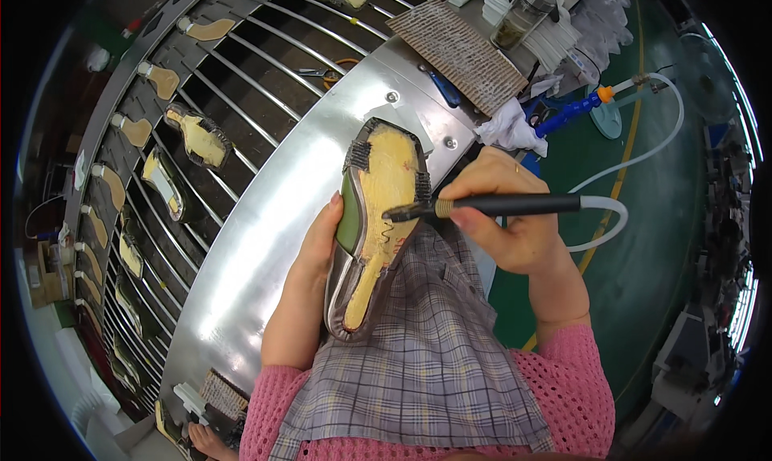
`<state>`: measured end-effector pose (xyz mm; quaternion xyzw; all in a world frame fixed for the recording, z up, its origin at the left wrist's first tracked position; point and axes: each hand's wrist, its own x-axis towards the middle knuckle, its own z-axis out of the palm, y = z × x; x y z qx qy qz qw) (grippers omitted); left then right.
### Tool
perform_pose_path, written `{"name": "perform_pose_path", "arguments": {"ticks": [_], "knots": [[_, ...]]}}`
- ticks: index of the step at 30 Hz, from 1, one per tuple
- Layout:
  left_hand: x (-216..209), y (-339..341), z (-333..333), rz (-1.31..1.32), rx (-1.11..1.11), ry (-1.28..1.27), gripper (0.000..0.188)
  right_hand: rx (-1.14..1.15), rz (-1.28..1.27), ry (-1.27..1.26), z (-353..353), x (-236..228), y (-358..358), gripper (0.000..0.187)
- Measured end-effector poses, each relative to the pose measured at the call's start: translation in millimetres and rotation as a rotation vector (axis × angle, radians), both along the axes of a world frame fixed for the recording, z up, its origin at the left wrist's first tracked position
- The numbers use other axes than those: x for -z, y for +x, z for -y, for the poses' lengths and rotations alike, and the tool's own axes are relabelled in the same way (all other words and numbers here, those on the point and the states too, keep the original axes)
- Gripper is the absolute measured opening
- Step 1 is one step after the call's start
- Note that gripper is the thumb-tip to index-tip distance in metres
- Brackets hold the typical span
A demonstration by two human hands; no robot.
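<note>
My left hand (318, 240) grips a shoe (382, 187) by its green side, its sole-less bottom facing up. The bottom shows a yellowish middle, dark gathered edges and a wavy pen line. In my right hand (512, 220) is a black brush pen (515, 204) with a pale hose at its rear end. The pen's dark brush tip is over the middle of the shoe bottom; whether it touches I cannot tell. The shoe is above a curved metal table (273, 220) and my checked apron.
A metal-rod rack (249, 83) at the left carries several shoes and beige sole pieces. On the table's far end are a ribbed board (460, 52), a white cloth (513, 129) and a glass jar (523, 18). Another person's hand (211, 442) shows at the lower left.
</note>
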<state>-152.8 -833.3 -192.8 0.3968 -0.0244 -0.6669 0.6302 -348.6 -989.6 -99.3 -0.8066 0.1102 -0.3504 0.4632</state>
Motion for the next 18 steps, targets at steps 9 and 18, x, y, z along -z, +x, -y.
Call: {"name": "perform_pose_path", "arguments": {"ticks": [9,18], "knots": [[6,14,-9,0.0,-0.092,0.016,0.05,0.181,-0.439,0.2,41,31,-18,0.014],[10,31,-20,0.008,-0.215,-0.083,0.058,0.433,-0.112,0.673,84,128,20,0.033]]}}
